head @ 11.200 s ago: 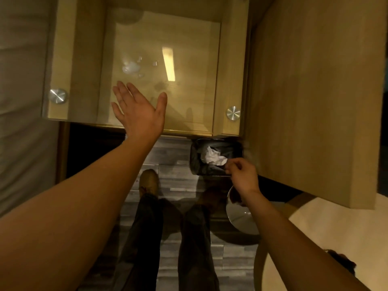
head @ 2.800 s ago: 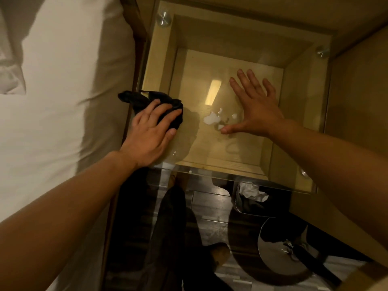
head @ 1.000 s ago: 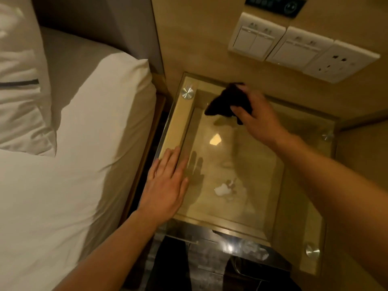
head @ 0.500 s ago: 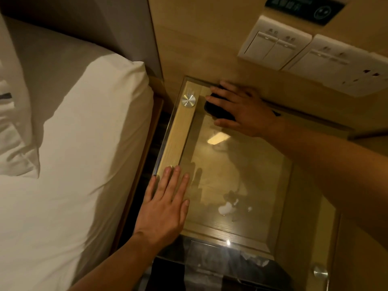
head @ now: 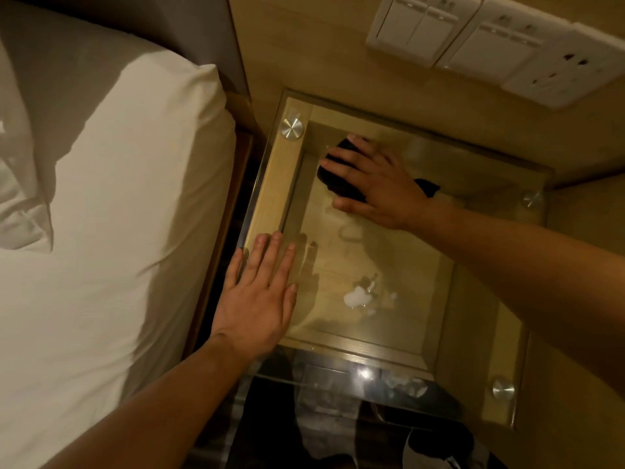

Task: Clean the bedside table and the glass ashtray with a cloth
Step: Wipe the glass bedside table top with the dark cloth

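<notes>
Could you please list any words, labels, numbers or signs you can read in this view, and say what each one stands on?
No text in this view can be read.
White rocker switch plates on the wooden wall: small marks at the top of the rockers, too blurred to read.
White socket plate: no lettering visible.
Glass-topped wooden bedside table and black cloth: no print visible.

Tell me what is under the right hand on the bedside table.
A black cloth, pressed flat on the glass top by the right hand. Its edges show between the fingers and beside the wrist; its middle is covered by the hand.
</notes>
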Demonstrator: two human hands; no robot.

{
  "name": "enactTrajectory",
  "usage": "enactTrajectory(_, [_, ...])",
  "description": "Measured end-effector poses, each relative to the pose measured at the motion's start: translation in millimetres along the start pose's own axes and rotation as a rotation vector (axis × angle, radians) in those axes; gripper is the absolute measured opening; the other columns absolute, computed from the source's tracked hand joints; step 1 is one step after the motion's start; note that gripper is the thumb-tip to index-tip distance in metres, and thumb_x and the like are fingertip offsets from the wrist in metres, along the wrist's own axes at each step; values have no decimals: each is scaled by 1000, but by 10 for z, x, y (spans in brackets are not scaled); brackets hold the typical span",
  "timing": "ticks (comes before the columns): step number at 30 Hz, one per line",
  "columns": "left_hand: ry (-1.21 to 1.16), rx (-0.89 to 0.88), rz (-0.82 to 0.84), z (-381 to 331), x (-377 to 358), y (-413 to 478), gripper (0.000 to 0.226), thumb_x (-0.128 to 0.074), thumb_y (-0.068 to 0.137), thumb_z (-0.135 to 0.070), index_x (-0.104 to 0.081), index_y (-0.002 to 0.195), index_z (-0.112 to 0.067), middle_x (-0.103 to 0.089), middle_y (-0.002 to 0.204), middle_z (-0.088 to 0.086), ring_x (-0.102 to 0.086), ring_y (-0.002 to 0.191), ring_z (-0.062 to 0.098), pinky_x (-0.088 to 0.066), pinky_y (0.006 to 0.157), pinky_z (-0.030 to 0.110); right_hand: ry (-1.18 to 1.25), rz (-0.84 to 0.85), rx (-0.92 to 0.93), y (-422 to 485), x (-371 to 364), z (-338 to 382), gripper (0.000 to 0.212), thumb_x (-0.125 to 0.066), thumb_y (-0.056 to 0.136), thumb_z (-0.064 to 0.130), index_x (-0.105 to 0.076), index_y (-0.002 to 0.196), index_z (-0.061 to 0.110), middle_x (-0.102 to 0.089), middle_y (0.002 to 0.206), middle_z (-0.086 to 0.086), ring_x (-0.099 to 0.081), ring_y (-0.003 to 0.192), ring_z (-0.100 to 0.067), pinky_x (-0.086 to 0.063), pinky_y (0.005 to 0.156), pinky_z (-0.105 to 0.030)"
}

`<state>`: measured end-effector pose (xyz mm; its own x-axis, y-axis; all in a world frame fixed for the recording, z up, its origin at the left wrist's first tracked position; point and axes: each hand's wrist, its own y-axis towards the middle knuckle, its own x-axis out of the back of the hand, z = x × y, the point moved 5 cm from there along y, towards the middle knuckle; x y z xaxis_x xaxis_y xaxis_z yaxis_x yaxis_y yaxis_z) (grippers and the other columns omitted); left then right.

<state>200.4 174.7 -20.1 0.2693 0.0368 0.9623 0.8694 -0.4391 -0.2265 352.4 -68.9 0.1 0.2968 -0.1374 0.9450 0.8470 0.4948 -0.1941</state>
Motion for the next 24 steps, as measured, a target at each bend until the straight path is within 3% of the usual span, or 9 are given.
enactTrajectory(7, [2,7,-42,6,-8,14,66,-19,109,-46,-9,168,-19,-7,177,8,0,164,25,-8,130,53,-9,-27,18,-548,-226,411,72,-32,99,74,-22,161,40,-25,170,9,-5,160,-22,-9,123,-45])
enactTrajectory(24, [-36,4,-76,-6,62,6,63,-15,110,-49,-10,167,-22,-7,177,9,-2,163,25,-6,130,53,-61,-63,92,-1431,-697,1195,77,-38,96,75,-26,161,36,-28,169,6,-9,160,-23,-13,125,-46])
